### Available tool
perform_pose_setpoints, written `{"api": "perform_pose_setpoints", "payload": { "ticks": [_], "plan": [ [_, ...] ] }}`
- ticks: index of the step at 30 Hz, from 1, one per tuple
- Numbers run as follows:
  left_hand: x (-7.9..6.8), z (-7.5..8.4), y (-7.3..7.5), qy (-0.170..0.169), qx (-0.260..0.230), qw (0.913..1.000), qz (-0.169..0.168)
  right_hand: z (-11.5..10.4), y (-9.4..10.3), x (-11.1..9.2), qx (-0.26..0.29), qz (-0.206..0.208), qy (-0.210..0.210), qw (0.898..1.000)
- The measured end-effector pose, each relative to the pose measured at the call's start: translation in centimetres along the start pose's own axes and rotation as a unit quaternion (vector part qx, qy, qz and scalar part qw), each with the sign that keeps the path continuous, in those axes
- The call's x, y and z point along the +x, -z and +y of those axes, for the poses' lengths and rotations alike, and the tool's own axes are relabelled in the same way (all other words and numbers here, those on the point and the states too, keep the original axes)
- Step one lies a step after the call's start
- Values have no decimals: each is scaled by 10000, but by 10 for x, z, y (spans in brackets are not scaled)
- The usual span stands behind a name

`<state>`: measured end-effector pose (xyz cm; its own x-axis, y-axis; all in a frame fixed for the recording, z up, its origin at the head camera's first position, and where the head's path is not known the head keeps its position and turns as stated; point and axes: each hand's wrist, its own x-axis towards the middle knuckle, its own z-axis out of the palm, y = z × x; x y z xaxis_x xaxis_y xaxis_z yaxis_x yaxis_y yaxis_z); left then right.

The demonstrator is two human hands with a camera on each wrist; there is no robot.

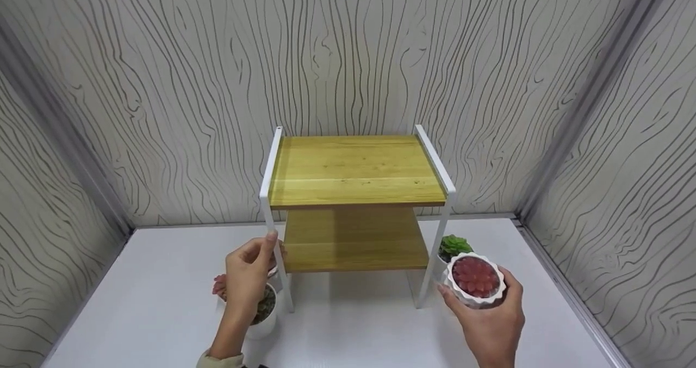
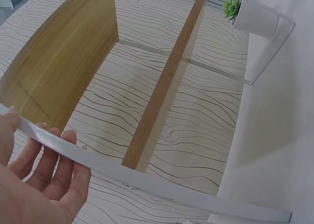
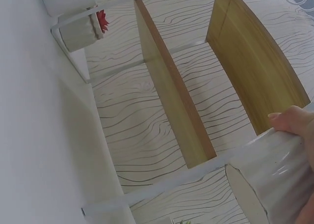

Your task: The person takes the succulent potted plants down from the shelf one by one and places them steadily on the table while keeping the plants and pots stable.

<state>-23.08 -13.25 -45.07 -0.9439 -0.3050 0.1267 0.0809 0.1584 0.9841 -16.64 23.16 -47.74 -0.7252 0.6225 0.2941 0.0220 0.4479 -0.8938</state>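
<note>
A two-tier shelf with wooden boards point(image 1: 353, 167) and white metal side frames stands on the white table. My left hand point(image 1: 247, 270) grips its left front leg point(image 2: 105, 162), thumb on one side and fingers on the other. In my right hand point(image 1: 492, 319) is a white fluted flowerpot point(image 3: 270, 170) with a red succulent point(image 1: 475, 276), held upright just right of the shelf's right front leg point(image 1: 433, 254). Thumb and fingers wrap the pot's sides. Both shelf boards, upper and lower point(image 1: 353, 243), are bare.
Behind the held pot stands another white pot with a green succulent point(image 1: 454, 246). Left of the shelf, partly behind my left hand, are a white pot with a dark green plant point(image 1: 262, 327) and a red succulent point(image 1: 219, 285). Wood-grain panels point(image 1: 348, 58) enclose the table.
</note>
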Motion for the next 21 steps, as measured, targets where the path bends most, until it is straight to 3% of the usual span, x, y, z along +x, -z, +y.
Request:
{"api": "perform_pose_setpoints", "payload": {
  "ticks": [12, 21],
  "plan": [
    [2, -1, 0, -14, -45, 10000, -27, 29, 16, 21, -174, -252, 306, 9991],
    [1, 1, 0, 33, -34, 10000, -33, 53, 24, 41, -369, -764, 420, 9955]
  ]
}}
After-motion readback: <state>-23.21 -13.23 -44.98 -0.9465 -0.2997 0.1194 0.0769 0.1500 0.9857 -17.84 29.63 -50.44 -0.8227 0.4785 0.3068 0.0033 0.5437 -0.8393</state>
